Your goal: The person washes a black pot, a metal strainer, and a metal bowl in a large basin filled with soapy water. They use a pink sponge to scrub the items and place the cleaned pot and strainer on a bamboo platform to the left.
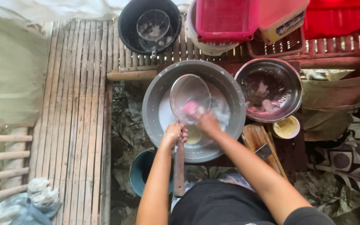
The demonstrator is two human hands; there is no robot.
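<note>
Head view, looking straight down. Two bare hands, one wire-mesh strainer with a long wooden handle [189, 98], one pink sponge [191, 107].

Left hand [175, 134] is closed around the strainer handle just below the mesh bowl, fingers wrapped tight; the rest of the handle runs down past the wrist toward the body. Right hand [208, 121] is closed on the pink sponge, which it presses against the lower rim of the mesh bowl; the sponge sits just above and left of the knuckles, touching the mesh. The strainer is held tilted over one large round grey metal basin [155, 96] that holds soapy water.

Counts around it: one smaller shiny steel bowl [293, 83] to the right of the basin, with wet pinkish items inside, blurred. One small white cup of yellow paste [287, 127] just below that bowl. One black round bucket [126, 29] at the top, with a second small wire strainer [153, 25] lying in it. One pink plastic basket [226, 18] stacked on a white tub. One teal bucket [140, 168] below the basin, partly hidden by the left forearm. One wooden board [255, 137] under the right forearm. Bamboo slat floor [76, 104] on the left.
</note>
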